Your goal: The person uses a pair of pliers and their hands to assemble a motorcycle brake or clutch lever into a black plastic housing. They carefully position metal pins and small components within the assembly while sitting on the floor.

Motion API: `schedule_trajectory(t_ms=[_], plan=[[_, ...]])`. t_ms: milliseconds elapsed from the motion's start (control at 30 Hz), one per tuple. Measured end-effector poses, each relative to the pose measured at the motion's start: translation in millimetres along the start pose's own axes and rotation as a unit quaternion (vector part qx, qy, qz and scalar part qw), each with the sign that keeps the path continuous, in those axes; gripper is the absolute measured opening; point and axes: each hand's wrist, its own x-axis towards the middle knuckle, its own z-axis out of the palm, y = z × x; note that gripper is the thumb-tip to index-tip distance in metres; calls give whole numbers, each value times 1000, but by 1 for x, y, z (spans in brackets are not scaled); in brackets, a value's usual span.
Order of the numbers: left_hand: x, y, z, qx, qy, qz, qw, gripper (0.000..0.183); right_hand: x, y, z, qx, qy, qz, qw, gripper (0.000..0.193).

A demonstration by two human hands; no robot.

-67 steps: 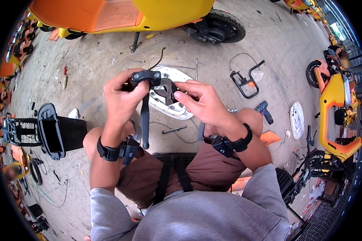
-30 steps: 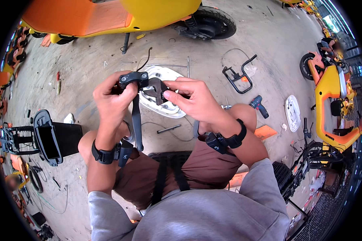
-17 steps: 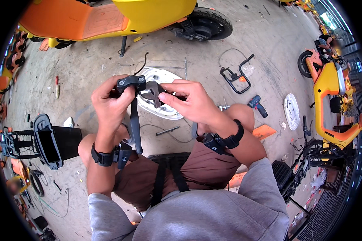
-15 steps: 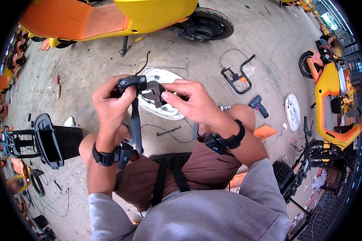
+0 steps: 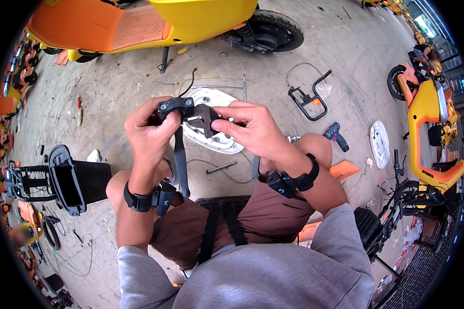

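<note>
1. Left hand (image 5: 150, 129), fingers curled shut, grips a black brake lever assembly (image 5: 181, 159) by its clamp (image 5: 176, 105) end; the long blade points back toward the person's lap.
2. Right hand (image 5: 252, 126) is closed in a pinch, thumb against fingers, on the head of a dark adjustable wrench (image 5: 206, 117); its handle is hidden.
3. Both pieces are held over a white plastic panel (image 5: 216, 146) on the concrete floor (image 5: 118, 82). Between them shows a short pale pin (image 5: 194, 118); whether the wrench touches it is unclear.
4. The assembly looks stiff, fairly light and sturdy; its smooth blade could slip or swing, so the chunky clamp seems the surer hold.
5. The wrench is probably dense and rigid, best held across its flat sides.
</note>
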Motion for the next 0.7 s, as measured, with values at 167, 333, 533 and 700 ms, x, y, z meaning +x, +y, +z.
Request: schedule_trajectory(t_ms=[167, 333, 533, 700], plan=[[-1, -1, 1, 2, 3, 6, 1000, 15, 0, -1, -1, -1, 0, 5, 1000, 33], [-2, 0, 2, 3, 9, 8, 1000, 15, 0, -2, -1, -3, 7, 1, 1000, 32], [-2, -2, 3, 7, 13, -2, 1000, 14, -1, -2, -4, -19, -1, 7, 1000, 31], [-2, -4, 3, -4, 11, 0, 1000, 14, -1, -2, -3, -19, -1, -16, 1000, 31]])
